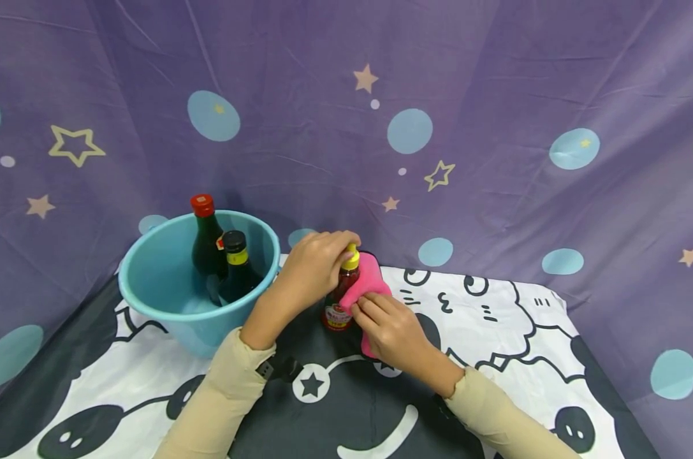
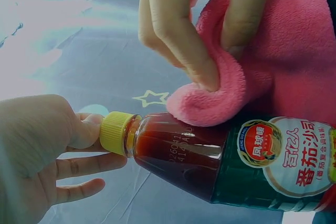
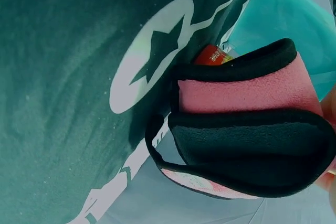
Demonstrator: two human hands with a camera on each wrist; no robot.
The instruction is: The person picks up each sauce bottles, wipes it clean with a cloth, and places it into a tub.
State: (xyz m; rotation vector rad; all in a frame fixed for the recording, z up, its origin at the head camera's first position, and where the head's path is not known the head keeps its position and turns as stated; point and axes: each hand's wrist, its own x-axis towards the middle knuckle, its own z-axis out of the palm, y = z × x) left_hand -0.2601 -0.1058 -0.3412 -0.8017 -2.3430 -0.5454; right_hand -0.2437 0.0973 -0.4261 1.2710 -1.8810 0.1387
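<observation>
A ketchup bottle point(image 2: 262, 161) with red sauce and a yellow cap point(image 2: 116, 132) stands upright on the patterned cloth, right of the tub. My left hand point(image 1: 314, 264) pinches the cap from above, thumb and fingers around it. In my right hand point(image 1: 394, 328) is a pink cloth point(image 1: 370, 274) with black edging, bunched between the fingers and laid against the bottle's side near its shoulder. The right wrist view shows the cloth point(image 3: 247, 95) folded over, with a loop at its edge, hiding most of the bottle.
On the left stands a light blue tub point(image 1: 151, 306) holding a red-capped dark bottle point(image 1: 205, 245) and a black-capped dark bottle point(image 1: 238, 277). Black-and-white cartoon fabric point(image 1: 375, 408) covers the table. A purple curtain point(image 1: 323, 95) with stars hangs right behind it.
</observation>
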